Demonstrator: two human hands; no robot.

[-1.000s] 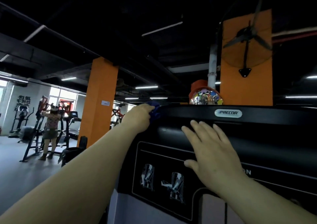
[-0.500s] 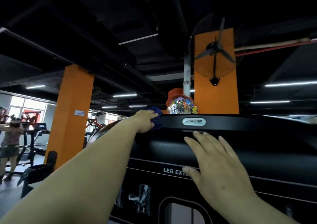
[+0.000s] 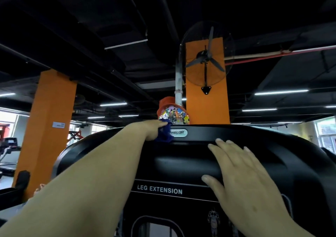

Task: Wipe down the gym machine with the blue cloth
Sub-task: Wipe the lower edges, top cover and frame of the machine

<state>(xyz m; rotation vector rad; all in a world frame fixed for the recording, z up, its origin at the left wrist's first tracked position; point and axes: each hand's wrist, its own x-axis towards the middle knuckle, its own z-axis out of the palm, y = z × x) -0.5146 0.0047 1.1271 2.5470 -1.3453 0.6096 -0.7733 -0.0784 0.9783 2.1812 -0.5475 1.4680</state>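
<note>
Blue cloth (image 3: pixel 165 132) is gripped by left hand (image 3: pixel 151 130) on machine (image 3: pixel 272 146) top edge, just left of logo badge (image 3: pixel 177 133). Right hand (image 3: pixel 241 175) is pressed flat, fingers spread, below-right of badge.

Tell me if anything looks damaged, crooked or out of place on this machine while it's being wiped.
Nothing stands out. The left hand holds the blue cloth on the top edge of the leg extension machine, beside its logo badge. The right hand rests flat on the shroud. No cracks or spills show.

machine top (image 3: pixel 236 133); blue cloth (image 3: pixel 164 132) on it
</note>
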